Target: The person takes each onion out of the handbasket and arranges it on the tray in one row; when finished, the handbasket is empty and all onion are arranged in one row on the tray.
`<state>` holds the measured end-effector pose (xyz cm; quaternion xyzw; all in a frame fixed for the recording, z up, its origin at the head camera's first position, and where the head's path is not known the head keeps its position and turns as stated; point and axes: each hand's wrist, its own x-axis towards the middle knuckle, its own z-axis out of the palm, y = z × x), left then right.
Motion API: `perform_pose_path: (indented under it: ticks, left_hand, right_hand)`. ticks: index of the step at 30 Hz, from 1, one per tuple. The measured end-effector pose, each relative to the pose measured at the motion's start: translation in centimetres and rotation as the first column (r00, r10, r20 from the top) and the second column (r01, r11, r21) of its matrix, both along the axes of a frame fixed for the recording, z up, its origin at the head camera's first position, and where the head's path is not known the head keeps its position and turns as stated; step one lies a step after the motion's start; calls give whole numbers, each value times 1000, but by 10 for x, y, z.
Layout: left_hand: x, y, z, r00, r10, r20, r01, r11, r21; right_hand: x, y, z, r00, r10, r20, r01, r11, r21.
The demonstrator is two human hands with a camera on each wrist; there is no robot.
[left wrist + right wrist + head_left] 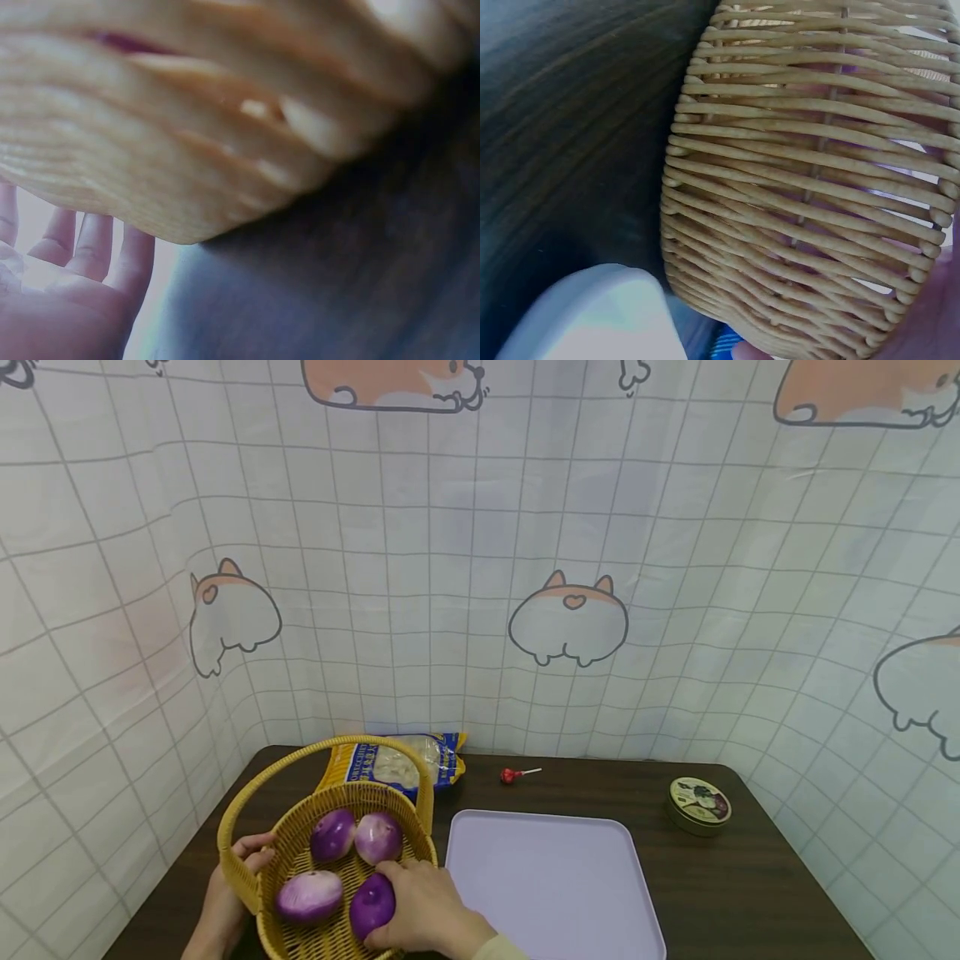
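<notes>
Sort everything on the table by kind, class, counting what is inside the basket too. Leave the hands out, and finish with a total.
Purple onions: 4
Wicker basket: 1
Lavender tray: 1
Pasta bag: 1
Red lollipop: 1
Round lidded tin: 1
Total: 9

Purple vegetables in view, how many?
4 visible purple vegetables, all in the basket: far left, far right, near left, and near right, gripped by the right hand. Any underneath would be hidden.
</notes>
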<state>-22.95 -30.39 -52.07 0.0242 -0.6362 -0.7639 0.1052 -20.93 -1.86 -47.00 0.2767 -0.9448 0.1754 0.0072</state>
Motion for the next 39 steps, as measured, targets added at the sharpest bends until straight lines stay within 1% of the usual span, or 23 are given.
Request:
perform_pose_path:
  ticks: [4, 10, 16, 20, 25, 28, 33, 37, 39]
  left_hand:
    - [-1, -2, -2, 1000, -4, 0, 4, 1000, 6]
    - [0, -3, -1, 1000, -16, -24, 16, 1000, 16]
    - [-1, -4, -2, 1000, -13, -20, 13, 1000, 23]
    - [-1, -4, -3, 1000, -7, -15, 7, 1000, 21]
    - [1, -3, -1, 1000, -7, -22, 8, 1000, 28]
    - [2, -3, -1, 1000, -8, -19, 8, 1000, 29]
    - [1, -2, -2, 1000, -6, -8, 6, 1000, 20]
    - [-2, -3, -5, 1000, -10, -2, 10, 1000, 14]
    - [-2, -2, -5, 1000, -9, -2, 9, 1000, 12]
  right_hand:
    - [1, 2, -3, 1000, 9, -3, -9, 999, -45]
    - [1, 5, -9, 1000, 18, -11, -19, 993, -116]
    - [2, 6, -12, 999, 15, 35, -8, 983, -185]
    - [1, 7, -16, 998, 10, 64, 7, 965, -263]
    - [0, 7, -21, 997, 14, 78, 16, 927, -375]
    - [-1, 8, -22, 995, 22, 94, 22, 898, -440]
    - [0, 14, -21, 993, 33, 116, 39, 823, -567]
    - [0, 25, -17, 996, 22, 92, 43, 762, -646]
    - [-1, 32, -14, 997, 4, 81, 51, 741, -669]
